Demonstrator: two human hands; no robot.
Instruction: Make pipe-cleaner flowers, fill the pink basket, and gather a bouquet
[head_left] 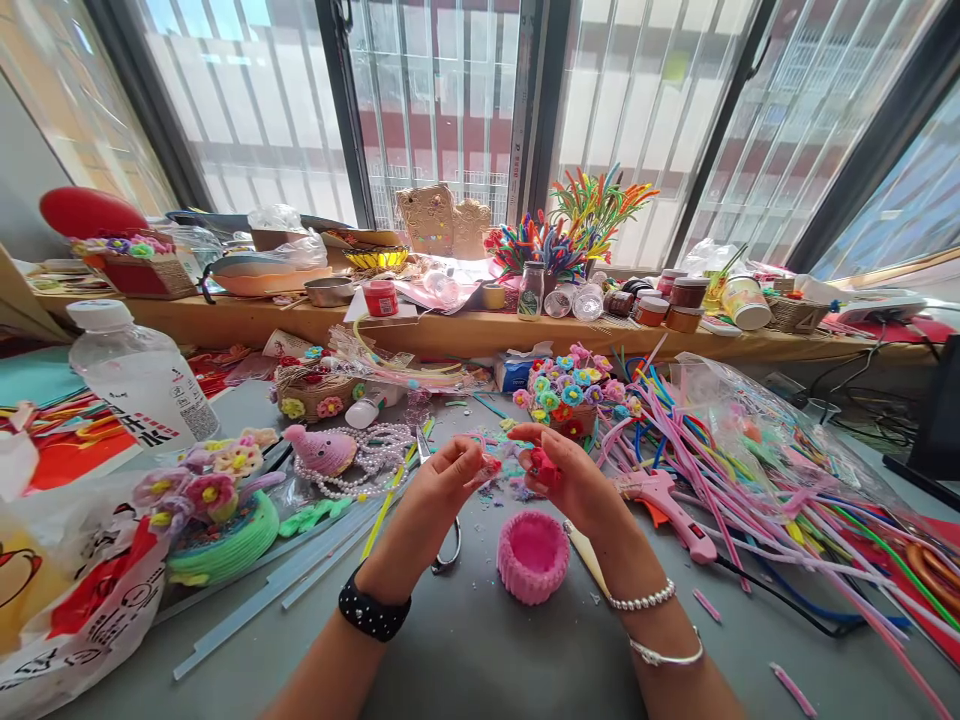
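Observation:
My left hand is closed in a pinch on a small red piece, too small to make out fully. Facing it, my right hand curls its fingers round a crumpled-looking red piece, partly hidden by the fingers. The two hands are a short gap apart above the grey table. Below and between them stands a pink fuzzy round pot, open at the top. Scissors lie partly under my left hand and forearm. A pink glue gun rests to the right of my right wrist.
Pink, blue and green pipe cleaners pile up on the right. Left are a water bottle, clear glue sticks, a bead string and a green flowered piece. A flower basket stands behind; jars line the ledge.

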